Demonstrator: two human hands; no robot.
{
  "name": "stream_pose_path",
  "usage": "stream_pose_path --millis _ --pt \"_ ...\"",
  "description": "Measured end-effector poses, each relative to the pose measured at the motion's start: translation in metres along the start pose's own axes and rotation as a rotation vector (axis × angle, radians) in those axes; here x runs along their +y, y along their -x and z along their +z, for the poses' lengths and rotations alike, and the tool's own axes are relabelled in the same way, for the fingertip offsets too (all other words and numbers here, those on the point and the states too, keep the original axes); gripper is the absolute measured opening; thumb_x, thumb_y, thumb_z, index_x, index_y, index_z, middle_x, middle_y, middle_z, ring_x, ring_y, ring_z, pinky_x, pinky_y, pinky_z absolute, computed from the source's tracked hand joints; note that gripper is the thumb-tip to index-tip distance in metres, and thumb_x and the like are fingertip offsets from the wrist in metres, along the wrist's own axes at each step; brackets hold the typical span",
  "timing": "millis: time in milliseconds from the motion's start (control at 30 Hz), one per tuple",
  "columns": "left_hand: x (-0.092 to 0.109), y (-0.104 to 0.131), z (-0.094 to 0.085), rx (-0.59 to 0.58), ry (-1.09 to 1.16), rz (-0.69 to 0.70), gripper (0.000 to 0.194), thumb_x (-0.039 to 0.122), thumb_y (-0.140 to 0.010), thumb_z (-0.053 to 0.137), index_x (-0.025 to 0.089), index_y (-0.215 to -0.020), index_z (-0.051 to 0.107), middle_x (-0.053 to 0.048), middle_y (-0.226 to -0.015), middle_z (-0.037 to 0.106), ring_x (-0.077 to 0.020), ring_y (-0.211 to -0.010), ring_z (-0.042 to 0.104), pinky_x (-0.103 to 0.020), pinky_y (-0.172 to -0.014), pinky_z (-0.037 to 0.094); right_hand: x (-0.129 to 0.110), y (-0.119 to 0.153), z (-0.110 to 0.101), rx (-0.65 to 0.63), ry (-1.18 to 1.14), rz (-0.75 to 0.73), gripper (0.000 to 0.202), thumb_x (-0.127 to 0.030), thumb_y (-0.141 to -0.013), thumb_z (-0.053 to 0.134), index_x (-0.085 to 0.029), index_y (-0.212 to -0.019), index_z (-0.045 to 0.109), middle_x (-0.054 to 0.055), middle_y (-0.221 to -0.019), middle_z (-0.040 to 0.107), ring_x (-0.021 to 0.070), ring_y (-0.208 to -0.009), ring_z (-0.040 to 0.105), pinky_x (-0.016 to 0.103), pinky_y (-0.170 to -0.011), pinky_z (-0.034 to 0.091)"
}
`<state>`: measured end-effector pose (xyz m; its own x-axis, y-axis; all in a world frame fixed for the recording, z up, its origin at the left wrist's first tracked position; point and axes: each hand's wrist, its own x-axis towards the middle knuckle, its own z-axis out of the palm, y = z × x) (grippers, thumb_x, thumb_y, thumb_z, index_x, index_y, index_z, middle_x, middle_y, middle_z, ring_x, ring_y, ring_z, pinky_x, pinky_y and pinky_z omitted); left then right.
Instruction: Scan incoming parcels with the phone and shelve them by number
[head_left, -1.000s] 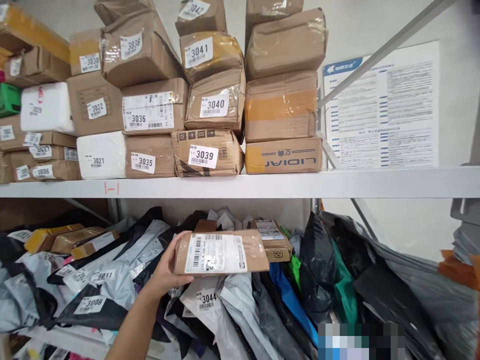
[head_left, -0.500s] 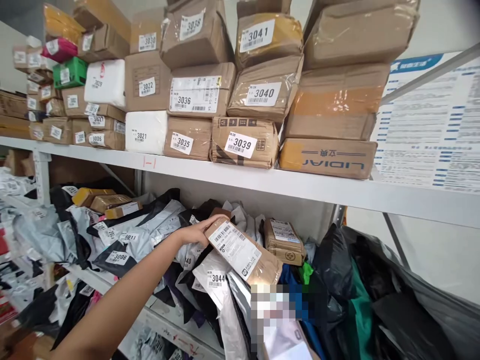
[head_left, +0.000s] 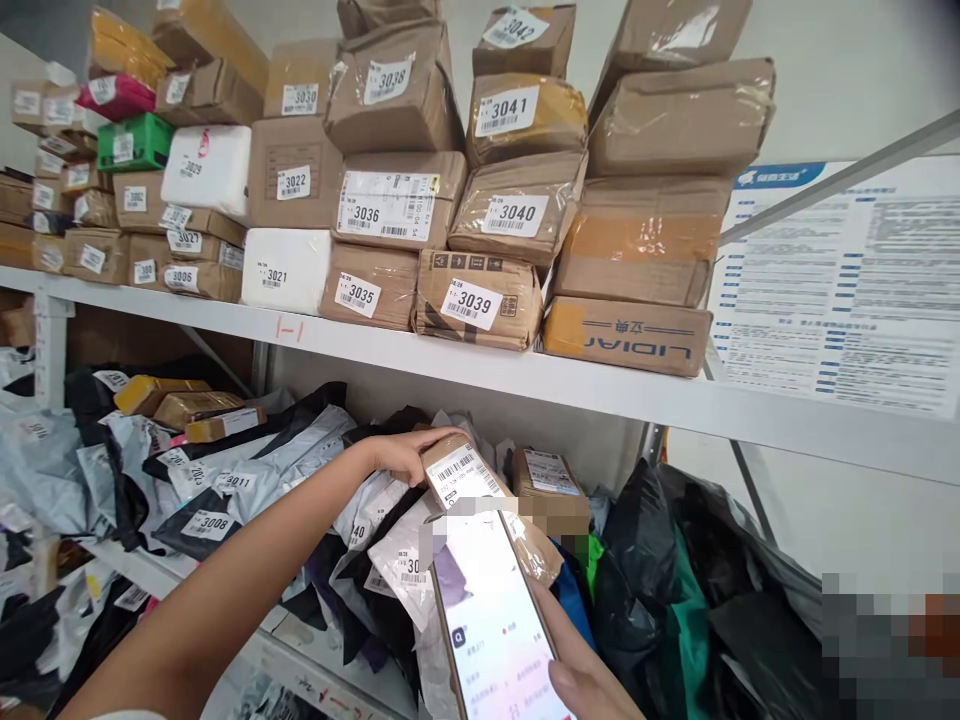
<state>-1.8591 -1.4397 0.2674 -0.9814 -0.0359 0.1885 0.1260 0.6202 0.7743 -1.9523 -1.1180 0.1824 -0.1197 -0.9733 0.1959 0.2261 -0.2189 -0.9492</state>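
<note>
My left hand point(head_left: 405, 455) reaches in from the lower left and grips the upper end of a brown parcel point(head_left: 541, 548). The parcel lies tilted, with its white shipping label facing me. In front of it, my right hand point(head_left: 581, 655) is wrapped round a smartphone point(head_left: 491, 625) with a lit screen, the thumb at its right edge. The phone covers the lower part of the label; the top of the screen is blurred out. Beneath the parcel hangs a pale plastic mailer point(head_left: 401, 560), its number partly hidden by the phone. Another brown box point(head_left: 551, 475) sits just behind.
A white metal shelf point(head_left: 450, 375) above carries stacked, numbered cartons, such as box 3039 point(head_left: 478, 305). Grey and black mailers point(head_left: 292, 465) crowd the lower shelf at left. Black plastic bags point(head_left: 637, 550) bulge at right. A printed notice point(head_left: 840, 290) hangs on the wall behind a slanting brace.
My right hand has raised the phone into view over the parcel's label. My left hand keeps its hold on the parcel. The view has shifted slightly.
</note>
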Motion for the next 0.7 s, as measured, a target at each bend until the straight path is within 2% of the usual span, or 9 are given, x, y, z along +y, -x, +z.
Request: stream_pose_path --millis 133,267,367,467,567,600,700 --pt "0.014 0.002 0.003 0.027 -0.118 -0.069 0.103 0.012 -0.042 0.061 0.031 -0.141 0.040 -0.004 -0.134 0.048 -0.0345 -0.129 0.041 -0.041 -0.108 0.034 -0.016 -0.013 0.006 -0.015 0.067 -0.118 0.056 -0.056 -0.077 0.075 -0.033 -0.128 0.064 0.004 -0.130 0.067 0.0354 -0.126 0.057 0.049 -0.110 0.039" --pt "0.024 0.003 0.006 0.007 -0.178 -0.034 0.100 0.013 -0.044 0.059 0.030 -0.140 0.040 -0.002 -0.138 0.047 -0.0334 -0.131 0.038 -0.038 -0.106 0.035 -0.022 -0.017 0.002 0.019 0.119 -0.174 0.066 -0.060 -0.074 0.076 -0.029 -0.131 0.062 0.005 -0.135 0.063 0.0348 -0.140 0.040 0.049 -0.115 0.031" --pt "0.025 0.003 0.006 0.004 -0.196 -0.019 0.099 0.015 -0.044 0.062 0.029 -0.140 0.039 -0.003 -0.140 0.046 -0.0334 -0.132 0.037 -0.037 -0.106 0.036 -0.017 -0.019 -0.007 0.110 0.214 -0.238 0.059 -0.055 -0.073 0.079 -0.031 -0.125 0.067 0.001 -0.144 0.055 0.0325 -0.143 0.035 0.045 -0.117 0.030" --pt "0.023 0.002 0.006 -0.003 -0.195 -0.018 0.100 0.016 -0.044 0.062 0.028 -0.141 0.039 -0.003 -0.139 0.046 -0.0339 -0.133 0.036 -0.037 -0.106 0.036 -0.012 -0.023 -0.011 0.127 0.218 -0.231 0.062 -0.062 -0.069 0.078 -0.031 -0.122 0.069 0.000 -0.146 0.054 0.0346 -0.142 0.035 0.046 -0.115 0.032" --pt "0.022 0.001 0.005 -0.003 -0.188 -0.011 0.100 0.016 -0.044 0.062 0.027 -0.140 0.039 -0.004 -0.140 0.045 -0.0340 -0.134 0.035 -0.038 -0.108 0.033 -0.015 -0.026 -0.006 0.107 0.179 -0.208 0.071 -0.072 -0.056 0.080 -0.029 -0.112 0.074 0.003 -0.139 0.060 0.0393 -0.142 0.034 0.049 -0.114 0.034" --pt "0.021 0.001 0.005 -0.001 -0.190 -0.009 0.100 0.017 -0.044 0.062 0.027 -0.140 0.039 -0.004 -0.140 0.045 -0.0339 -0.133 0.036 -0.038 -0.109 0.033 -0.017 -0.025 -0.003 0.108 0.175 -0.213 0.071 -0.072 -0.056 0.080 -0.029 -0.112 0.074 0.004 -0.138 0.061 0.0390 -0.143 0.033 0.048 -0.114 0.035" --pt "0.020 0.001 0.005 0.005 -0.212 -0.005 0.098 0.018 -0.044 0.063 0.028 -0.139 0.039 -0.004 -0.140 0.045 -0.0337 -0.131 0.038 -0.039 -0.109 0.032 -0.027 -0.016 0.009 0.115 0.168 -0.221 0.066 -0.069 -0.070 0.073 -0.029 -0.123 0.069 0.003 -0.143 0.057 0.0336 -0.145 0.028 0.043 -0.113 0.036"
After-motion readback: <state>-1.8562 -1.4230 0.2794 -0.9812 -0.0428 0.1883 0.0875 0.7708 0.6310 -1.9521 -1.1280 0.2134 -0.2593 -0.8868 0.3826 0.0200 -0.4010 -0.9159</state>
